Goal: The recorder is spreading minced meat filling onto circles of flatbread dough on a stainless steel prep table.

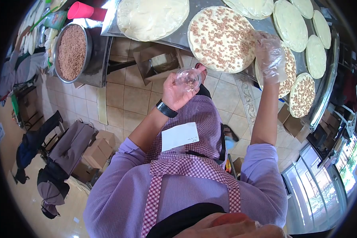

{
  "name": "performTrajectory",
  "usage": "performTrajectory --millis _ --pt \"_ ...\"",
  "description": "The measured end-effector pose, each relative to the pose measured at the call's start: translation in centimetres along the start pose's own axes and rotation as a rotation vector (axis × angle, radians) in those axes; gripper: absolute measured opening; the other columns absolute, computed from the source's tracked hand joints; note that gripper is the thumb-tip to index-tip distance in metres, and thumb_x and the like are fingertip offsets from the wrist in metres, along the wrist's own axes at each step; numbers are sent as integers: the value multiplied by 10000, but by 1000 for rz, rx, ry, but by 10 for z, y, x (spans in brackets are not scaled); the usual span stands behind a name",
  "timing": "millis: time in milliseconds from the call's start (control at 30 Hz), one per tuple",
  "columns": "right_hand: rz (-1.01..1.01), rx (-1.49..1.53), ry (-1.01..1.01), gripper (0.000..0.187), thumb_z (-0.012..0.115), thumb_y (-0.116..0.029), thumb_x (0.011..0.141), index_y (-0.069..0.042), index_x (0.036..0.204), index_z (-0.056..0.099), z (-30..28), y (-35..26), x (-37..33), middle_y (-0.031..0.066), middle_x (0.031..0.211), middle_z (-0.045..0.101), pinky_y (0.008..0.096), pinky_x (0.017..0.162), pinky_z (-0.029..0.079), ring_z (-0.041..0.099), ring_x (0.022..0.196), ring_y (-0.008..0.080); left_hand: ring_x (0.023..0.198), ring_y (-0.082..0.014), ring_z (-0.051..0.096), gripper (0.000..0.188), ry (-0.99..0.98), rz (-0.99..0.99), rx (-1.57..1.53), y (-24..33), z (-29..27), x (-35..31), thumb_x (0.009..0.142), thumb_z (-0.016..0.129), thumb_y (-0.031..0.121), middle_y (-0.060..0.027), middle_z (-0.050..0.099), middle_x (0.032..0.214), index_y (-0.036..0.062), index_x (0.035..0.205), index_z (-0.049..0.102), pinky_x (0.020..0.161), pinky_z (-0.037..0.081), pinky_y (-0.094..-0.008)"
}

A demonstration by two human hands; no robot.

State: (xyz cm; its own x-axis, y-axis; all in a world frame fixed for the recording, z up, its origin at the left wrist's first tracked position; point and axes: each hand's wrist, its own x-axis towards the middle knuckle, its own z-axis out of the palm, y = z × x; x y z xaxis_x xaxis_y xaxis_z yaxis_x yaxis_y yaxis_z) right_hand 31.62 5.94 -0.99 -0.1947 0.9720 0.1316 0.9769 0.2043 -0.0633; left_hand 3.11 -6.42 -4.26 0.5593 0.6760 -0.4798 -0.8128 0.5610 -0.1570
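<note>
My bare left hand point(174, 94), with a dark watch on its wrist, is closed around a small clear plastic cup point(189, 79) in front of my apron. A few brown bits show inside the cup. My right hand point(270, 57) wears a clear plastic glove and lies over the right edge of a round pale dough sheet point(220, 39) scattered with brown crumbles. Its fingers rest on the topping, partly blurred by the glove. Beneath and beside that hand is a second topped round point(287, 69), partly hidden. A third topped round point(302, 95) lies further right.
Several plain dough rounds point(290, 25) lie on the metal table point(174, 37). A large plain one point(152, 18) is to the left. At the far left stand a metal bowl point(72, 53) of brown crumbles and a red cup point(80, 10). An open cardboard box point(146, 75) sits below the table.
</note>
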Motion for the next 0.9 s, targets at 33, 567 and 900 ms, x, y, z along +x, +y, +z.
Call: performTrajectory --millis 33,567,900 --pt "29 5 2 308 521 -75 780 -183 1039 646 -4 -1 -3 27 1015 627 319 823 459 577 920 235 880 -236 545 570 1 3 1 0 -1 -1 829 488 399 -196 201 1427 -56 1171 475 787 453 -334" --pt "112 44 -78 289 542 -79 769 -193 1003 668 -35 -23 -31 39 981 639 337 803 471 570 914 229 911 -245 557 577 -7 -5 6 -3 -3 -1 844 455 413 -188 177 1443 -47 1192 466 813 453 -343" --pt "165 -94 21 297 554 -87 753 -210 996 672 -25 -15 -38 50 908 635 348 784 473 572 879 253 885 -232 556 461 25 -33 -2 0 6 -1 819 461 316 -168 322 1386 -40 1106 524 799 462 -355"
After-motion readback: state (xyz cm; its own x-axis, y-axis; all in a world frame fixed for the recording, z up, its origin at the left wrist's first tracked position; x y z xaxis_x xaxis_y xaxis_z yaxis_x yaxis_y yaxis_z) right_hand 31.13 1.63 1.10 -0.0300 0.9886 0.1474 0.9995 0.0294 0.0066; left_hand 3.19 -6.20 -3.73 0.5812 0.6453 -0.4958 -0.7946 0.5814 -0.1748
